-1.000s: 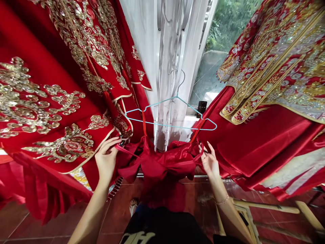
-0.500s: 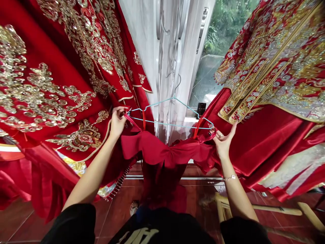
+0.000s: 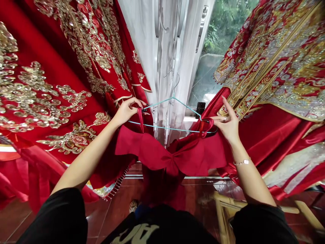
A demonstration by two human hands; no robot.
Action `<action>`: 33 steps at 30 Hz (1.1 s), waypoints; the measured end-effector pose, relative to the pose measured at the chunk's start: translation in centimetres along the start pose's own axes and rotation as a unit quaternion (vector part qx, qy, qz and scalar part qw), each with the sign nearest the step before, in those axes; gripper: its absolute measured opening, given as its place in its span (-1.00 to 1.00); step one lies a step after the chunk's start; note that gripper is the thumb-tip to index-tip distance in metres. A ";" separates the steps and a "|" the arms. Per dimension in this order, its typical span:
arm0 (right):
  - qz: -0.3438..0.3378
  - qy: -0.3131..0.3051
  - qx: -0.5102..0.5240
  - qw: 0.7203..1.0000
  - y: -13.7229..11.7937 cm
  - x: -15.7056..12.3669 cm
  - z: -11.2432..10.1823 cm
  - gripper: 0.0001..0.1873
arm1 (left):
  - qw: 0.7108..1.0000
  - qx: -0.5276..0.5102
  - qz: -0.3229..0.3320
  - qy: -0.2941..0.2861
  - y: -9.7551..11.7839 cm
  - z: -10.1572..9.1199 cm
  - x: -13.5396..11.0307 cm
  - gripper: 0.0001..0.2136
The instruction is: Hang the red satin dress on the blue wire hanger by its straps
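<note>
To the left of the blue hanger (image 3: pixel 173 98), a large red gown (image 3: pixel 68 81) thick with gold sequins fills the side. A similarly beaded jacket (image 3: pixel 276 64) spreads to the hanger's right, and a white curtain (image 3: pixel 138 34) drops behind. Directly below the hanger is the red dress (image 3: pixel 172 157), its flared bodice fanned out and its skirt falling toward the floor. The cloth looks soft, fairly light and perhaps slippery, likely to slump wherever unsupported; the straps seem the surest hold, kept near the hanger's ends. The left hand (image 3: pixel 128 110) is at the hanger's left end, the right hand (image 3: pixel 230 125) at its right. A phone (image 3: pixel 200 109) stands behind the hanger's right arm. Left thumb and fingers pinch the left strap (image 3: pixel 140 120); right thumb and forefinger nip the right strap (image 3: pixel 209 126), though whether they also catch the wire I cannot tell.
</note>
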State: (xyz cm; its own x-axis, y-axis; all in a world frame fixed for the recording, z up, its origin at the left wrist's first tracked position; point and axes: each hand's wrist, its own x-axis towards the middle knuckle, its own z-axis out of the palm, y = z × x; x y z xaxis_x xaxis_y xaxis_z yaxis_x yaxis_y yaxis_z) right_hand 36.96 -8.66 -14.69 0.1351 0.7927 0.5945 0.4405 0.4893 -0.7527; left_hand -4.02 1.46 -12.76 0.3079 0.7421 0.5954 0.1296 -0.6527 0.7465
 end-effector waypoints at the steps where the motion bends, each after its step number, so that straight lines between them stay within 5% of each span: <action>1: -0.004 -0.018 0.006 1.000 -0.4 0.5 0.3 0.02 | 1.000 0.002 0.000 0.002 -0.1 0.1 0.2 -0.80; 6: -0.055 -0.130 0.084 0.986 -1.5 1.6 0.9 -0.39 | 0.988 0.153 -0.001 -0.032 -0.4 -0.5 0.2 -0.76; 9: -0.083 -0.082 0.105 0.988 -1.2 0.6 -0.1 -0.55 | 0.947 0.312 0.042 -0.060 0.4 -1.1 -2.0 -0.62; 12: -0.083 0.009 0.054 0.995 0.5 -1.2 -1.3 -0.66 | 0.899 0.428 0.085 0.031 1.3 -1.2 -6.0 -0.63; 14: -0.082 0.012 -0.017 0.996 2.2 -2.4 -1.6 -0.74 | 0.879 0.465 0.095 0.051 1.5 -1.1 -8.8 -0.70; 18: -0.083 -0.176 -0.155 0.968 5.0 -3.4 -0.8 -0.44 | 0.889 0.442 0.063 -0.103 1.1 -1.6 -11.8 -0.67; 20: -0.069 -0.266 -0.198 0.941 6.0 -2.7 -0.1 -0.25 | 0.891 0.405 0.024 -0.205 0.9 -2.3 -11.7 -0.63; 23: -0.066 -0.330 -0.226 0.914 7.3 -0.3 0.2 -0.30 | 0.876 0.361 -0.024 -0.318 1.3 -3.9 -10.5 -0.60; 30: -0.086 -0.283 -0.243 0.924 7.0 5.9 -2.5 -0.39 | 0.833 0.361 -0.084 -0.412 4.8 -8.0 -6.4 -0.51; 33: -0.150 -0.302 -0.326 0.883 4.6 6.9 -2.3 -0.41 | 0.817 0.383 -0.070 -0.426 5.8 -8.1 -3.4 -0.41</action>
State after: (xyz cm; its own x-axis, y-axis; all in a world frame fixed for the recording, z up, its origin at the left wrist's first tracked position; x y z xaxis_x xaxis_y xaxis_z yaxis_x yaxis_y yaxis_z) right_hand 41.96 -1.78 -13.42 -0.4849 0.8091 0.3321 0.8205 0.5523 -0.1476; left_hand -11.97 -3.62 -8.08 0.7419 0.6544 -0.1461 0.6702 -0.7173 0.1906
